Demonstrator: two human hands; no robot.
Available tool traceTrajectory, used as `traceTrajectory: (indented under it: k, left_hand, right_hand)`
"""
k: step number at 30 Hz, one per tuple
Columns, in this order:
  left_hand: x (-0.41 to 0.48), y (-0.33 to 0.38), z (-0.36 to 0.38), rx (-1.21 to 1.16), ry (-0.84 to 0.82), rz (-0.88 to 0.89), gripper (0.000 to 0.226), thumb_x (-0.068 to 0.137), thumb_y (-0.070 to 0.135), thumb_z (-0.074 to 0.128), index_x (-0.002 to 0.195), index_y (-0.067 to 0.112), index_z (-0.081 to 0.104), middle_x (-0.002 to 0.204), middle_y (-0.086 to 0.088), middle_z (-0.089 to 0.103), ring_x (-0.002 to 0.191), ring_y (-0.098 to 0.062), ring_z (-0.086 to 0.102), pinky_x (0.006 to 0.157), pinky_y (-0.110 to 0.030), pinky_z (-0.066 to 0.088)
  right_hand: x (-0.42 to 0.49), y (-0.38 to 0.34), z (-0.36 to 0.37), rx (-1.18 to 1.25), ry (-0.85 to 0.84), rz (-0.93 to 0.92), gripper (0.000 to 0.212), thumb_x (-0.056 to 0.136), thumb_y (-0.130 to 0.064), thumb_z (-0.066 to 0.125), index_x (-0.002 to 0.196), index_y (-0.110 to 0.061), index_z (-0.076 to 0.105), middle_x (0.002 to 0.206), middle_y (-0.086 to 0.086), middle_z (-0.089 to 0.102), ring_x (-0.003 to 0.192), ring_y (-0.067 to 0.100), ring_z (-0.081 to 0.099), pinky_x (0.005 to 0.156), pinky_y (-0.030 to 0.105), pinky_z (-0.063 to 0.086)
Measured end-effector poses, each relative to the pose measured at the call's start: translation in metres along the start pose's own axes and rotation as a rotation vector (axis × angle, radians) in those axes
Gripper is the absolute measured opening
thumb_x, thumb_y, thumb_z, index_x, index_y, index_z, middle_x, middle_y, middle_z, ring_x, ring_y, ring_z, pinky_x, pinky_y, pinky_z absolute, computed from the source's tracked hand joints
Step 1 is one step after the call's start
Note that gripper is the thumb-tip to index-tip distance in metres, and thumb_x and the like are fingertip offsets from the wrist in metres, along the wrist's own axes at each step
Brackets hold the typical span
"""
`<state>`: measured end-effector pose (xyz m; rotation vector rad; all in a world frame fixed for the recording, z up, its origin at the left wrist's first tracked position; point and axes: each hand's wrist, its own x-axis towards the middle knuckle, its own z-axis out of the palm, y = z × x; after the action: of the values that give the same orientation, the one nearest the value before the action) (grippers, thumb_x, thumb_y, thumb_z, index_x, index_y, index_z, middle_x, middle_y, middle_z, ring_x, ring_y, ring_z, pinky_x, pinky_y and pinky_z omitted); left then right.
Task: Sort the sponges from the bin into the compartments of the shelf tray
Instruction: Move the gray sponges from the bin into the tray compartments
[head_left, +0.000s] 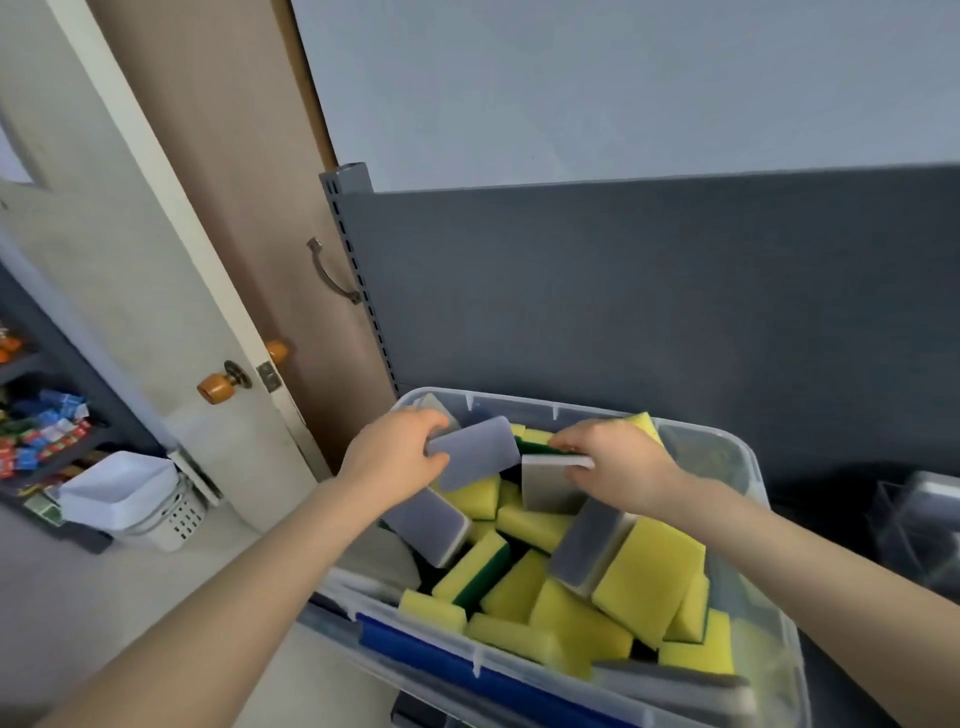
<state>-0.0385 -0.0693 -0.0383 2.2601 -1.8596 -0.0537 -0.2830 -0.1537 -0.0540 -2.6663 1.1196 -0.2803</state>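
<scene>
Both our hands work inside the clear bin (519, 402), at its far end. Our left hand (400, 457) grips a grey sponge (475, 452) by its short edge, thumb below and fingers curled over the top, above the pile. Our right hand (618, 462) pinches the upper edge of a grey-and-white sponge (548, 486) standing upright just beside it. Yellow-and-green sponges (644, 577) fill the bin's near half.

Clear bin (749, 453) heaped with loose sponges (649, 577)
</scene>
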Motion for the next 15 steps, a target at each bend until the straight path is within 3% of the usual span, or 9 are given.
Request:
traceTrajectory:
  k: [5,8,11,15]
  left_hand:
    - [0.032,0.005,0.016,-0.019,0.001,0.093,0.05,0.087,0.033,0.059,0.136,0.027,0.047,0.127,0.006,0.056,0.11,-0.015,0.053,0.083,-0.028,0.045]
    - [0.045,0.011,0.027,-0.009,-0.031,0.109,0.05,0.09,0.033,0.056,0.138,0.025,0.044,0.128,0.003,0.056,0.117,-0.018,0.048,0.09,-0.034,0.044]
    - [0.056,0.013,0.035,0.022,-0.105,0.12,0.052,0.09,0.035,0.055,0.139,0.025,0.04,0.128,0.002,0.056,0.115,-0.021,0.049,0.084,-0.034,0.044]
    - [0.063,0.008,0.042,0.04,-0.25,0.162,0.056,0.086,0.042,0.062,0.135,0.022,0.043,0.121,0.0,0.058,0.107,-0.021,0.055,0.082,-0.036,0.048]
  right_hand:
    - [0.028,-0.002,0.018,-0.068,-0.152,0.03,0.048,0.086,-0.021,0.051,0.133,-0.029,0.045,0.131,0.0,0.052,0.117,0.023,0.051,0.088,0.037,0.049]
    - [0.032,-0.004,0.028,-0.15,-0.162,0.032,0.042,0.085,-0.024,0.054,0.127,-0.028,0.049,0.125,0.0,0.054,0.116,0.024,0.049,0.085,0.036,0.049]
    - [0.033,-0.006,0.032,-0.181,-0.15,0.055,0.044,0.084,-0.022,0.055,0.127,-0.029,0.05,0.12,-0.001,0.053,0.116,0.024,0.046,0.082,0.033,0.044]
    - [0.024,-0.007,0.027,-0.166,-0.103,0.065,0.034,0.08,-0.021,0.055,0.112,-0.031,0.059,0.109,-0.004,0.053,0.109,0.021,0.048,0.078,0.029,0.045]
